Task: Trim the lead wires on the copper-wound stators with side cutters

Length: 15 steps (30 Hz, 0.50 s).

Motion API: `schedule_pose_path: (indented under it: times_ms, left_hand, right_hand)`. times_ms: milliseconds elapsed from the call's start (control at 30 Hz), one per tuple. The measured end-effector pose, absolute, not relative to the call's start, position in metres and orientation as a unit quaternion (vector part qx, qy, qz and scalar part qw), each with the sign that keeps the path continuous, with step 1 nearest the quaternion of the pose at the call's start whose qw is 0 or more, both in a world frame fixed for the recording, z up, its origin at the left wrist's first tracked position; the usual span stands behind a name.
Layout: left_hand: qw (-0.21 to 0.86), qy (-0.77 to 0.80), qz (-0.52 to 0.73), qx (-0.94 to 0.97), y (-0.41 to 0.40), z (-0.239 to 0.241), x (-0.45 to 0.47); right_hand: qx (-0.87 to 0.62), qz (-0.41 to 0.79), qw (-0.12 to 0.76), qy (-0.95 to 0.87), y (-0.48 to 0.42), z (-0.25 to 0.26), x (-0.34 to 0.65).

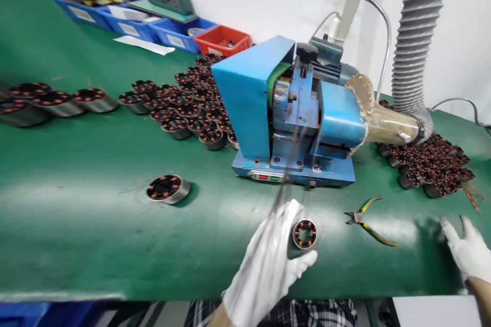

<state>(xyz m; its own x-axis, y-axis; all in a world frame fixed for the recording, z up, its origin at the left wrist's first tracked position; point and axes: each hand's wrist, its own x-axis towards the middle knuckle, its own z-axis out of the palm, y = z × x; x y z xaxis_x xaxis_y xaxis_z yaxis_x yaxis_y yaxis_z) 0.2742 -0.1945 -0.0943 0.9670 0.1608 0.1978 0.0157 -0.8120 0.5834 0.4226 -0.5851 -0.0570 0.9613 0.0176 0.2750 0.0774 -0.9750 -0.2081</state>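
My left hand (pixel 270 260), in a white glove, reaches over the green tabletop with thumb and fingers spread. Just beside it, between thumb and fingertips, stands a motor stator (pixel 305 220), a steel ring with copper windings; whether the glove touches it I cannot tell. My right hand (pixel 468 248), also gloved, is at the far right with its fingers apart and holds nothing. Yellow-green side cutters (pixel 357 217) lie with handles spread between the two hands. Another stator (pixel 179 191) sits alone to the left.
A blue belt-driven machine (pixel 245 107) stands behind my hands, joined to a grey ribbed hose (pixel 418 36). Stators (pixel 192 107) crowd its left side, and another group (pixel 429 163) lies to the right. Blue bins (pixel 134 30) and a red bin (pixel 222 38) line the wall.
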Motion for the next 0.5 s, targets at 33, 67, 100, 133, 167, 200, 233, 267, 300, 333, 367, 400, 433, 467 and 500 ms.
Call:
schedule_pose_path:
  times_ms: [33,67,100,133,167,200,233,267,300,333,367,400,433,467,500]
  left_hand:
    - [0.317,0.037,0.113,0.941,-0.197,-0.094,0.275]
    - [0.328,0.035,0.109,0.938,-0.199,-0.094,0.276]
    - [0.333,0.041,0.109,0.936,-0.201,-0.093,0.276]
    - [0.336,0.053,0.111,0.934,-0.204,-0.093,0.276]
    - [0.337,0.065,0.113,0.932,-0.205,-0.092,0.275]
    - [0.339,0.074,0.114,0.931,-0.206,-0.092,0.274]
    - [0.341,0.07,0.114,0.93,-0.206,-0.091,0.273]
    - [0.344,0.057,0.112,0.93,-0.205,-0.091,0.273]
    - [0.343,0.034,0.111,0.932,-0.203,-0.091,0.272]
    - [0.336,0.009,0.115,0.935,-0.201,-0.091,0.272]
    - [0.327,-0.014,0.12,0.937,-0.2,-0.092,0.272]
    - [0.317,-0.027,0.125,0.94,-0.199,-0.092,0.272]
    - [0.308,-0.031,0.131,0.942,-0.199,-0.093,0.273]
    - [0.303,-0.027,0.137,0.943,-0.199,-0.093,0.273]
    - [0.3,-0.022,0.143,0.943,-0.2,-0.093,0.274]
  right_hand:
    - [-0.98,-0.149,0.131,-0.024,-0.57,-0.054,0.422]
    - [-0.973,-0.144,0.178,-0.034,-0.55,-0.053,0.416]
    - [-0.962,-0.107,0.245,-0.058,-0.526,-0.054,0.406]
    - [-0.941,-0.042,0.323,-0.089,-0.5,-0.056,0.394]
    - [-0.908,0.042,0.4,-0.119,-0.472,-0.058,0.38]
    - [-0.859,0.146,0.467,-0.154,-0.444,-0.06,0.367]
    - [-0.83,0.197,0.498,-0.155,-0.417,-0.062,0.357]
    - [-0.813,0.234,0.511,-0.154,-0.393,-0.064,0.349]
    - [-0.808,0.221,0.526,-0.148,-0.372,-0.066,0.343]
    - [-0.8,0.208,0.544,-0.146,-0.355,-0.067,0.34]
    - [-0.797,0.191,0.556,-0.14,-0.342,-0.069,0.338]
    - [-0.794,0.172,0.568,-0.132,-0.332,-0.07,0.337]
    - [-0.789,0.159,0.581,-0.122,-0.327,-0.072,0.337]
    - [-0.784,0.149,0.592,-0.11,-0.324,-0.074,0.337]
    - [-0.778,0.139,0.606,-0.096,-0.325,-0.076,0.337]
